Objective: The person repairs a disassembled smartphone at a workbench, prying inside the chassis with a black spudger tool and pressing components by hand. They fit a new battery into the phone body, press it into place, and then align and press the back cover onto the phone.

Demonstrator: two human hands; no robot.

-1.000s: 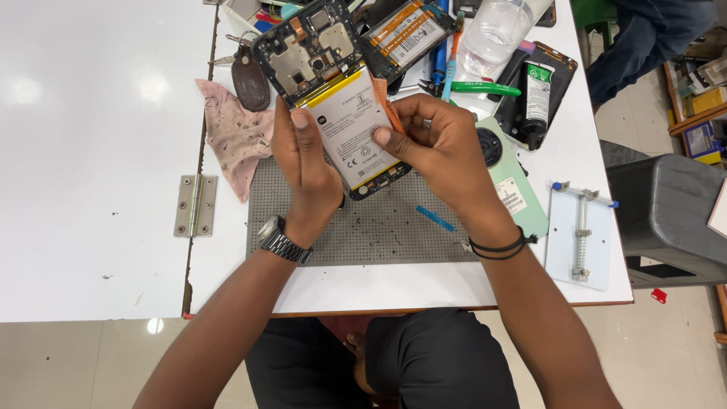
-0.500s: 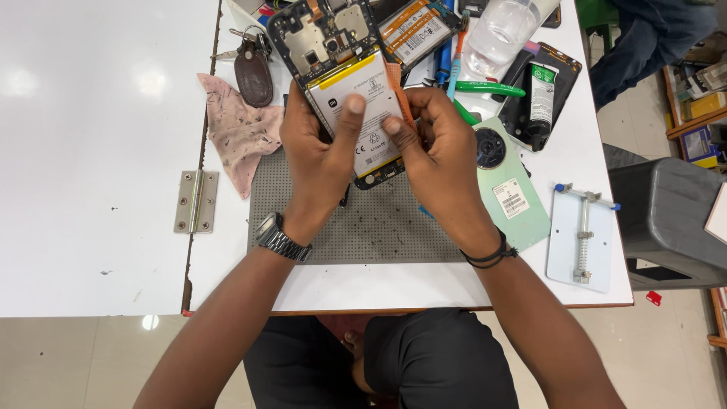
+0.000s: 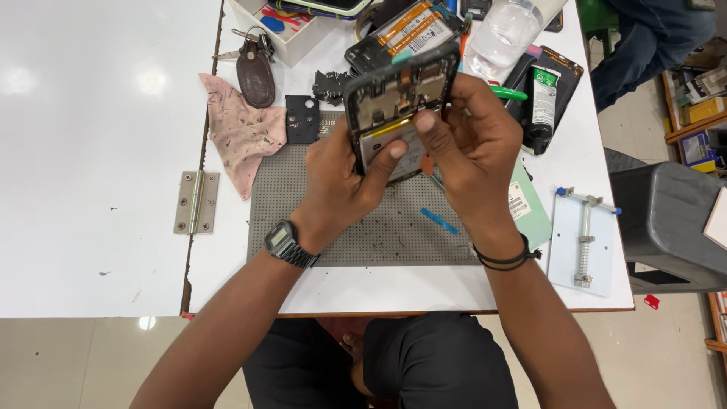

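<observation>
Both hands hold an opened phone (image 3: 395,98) with its back off, tilted up above the grey work mat (image 3: 303,220). My left hand (image 3: 341,182), with a black wristwatch, grips the phone's left side and its thumb presses on the pale battery (image 3: 385,148). Around the right side wraps my right hand (image 3: 473,144), its thumb pressing near the battery's top edge. A small orange pick (image 3: 427,163) shows between the hands under the phone.
On the white table lie a pink cloth (image 3: 238,129), a brown key pouch (image 3: 255,73), a black phone part (image 3: 302,119), a second opened phone (image 3: 405,30), a clear bottle (image 3: 503,34), a black tube (image 3: 540,106), a blue strip (image 3: 439,220) and a metal clamp jig (image 3: 583,238). A hinge (image 3: 196,201) joins the tables.
The phone has been raised and tilted toward me, so less of the battery shows. Both thumbs have moved onto the battery. The view has shifted, revealing more of the table's upper part.
</observation>
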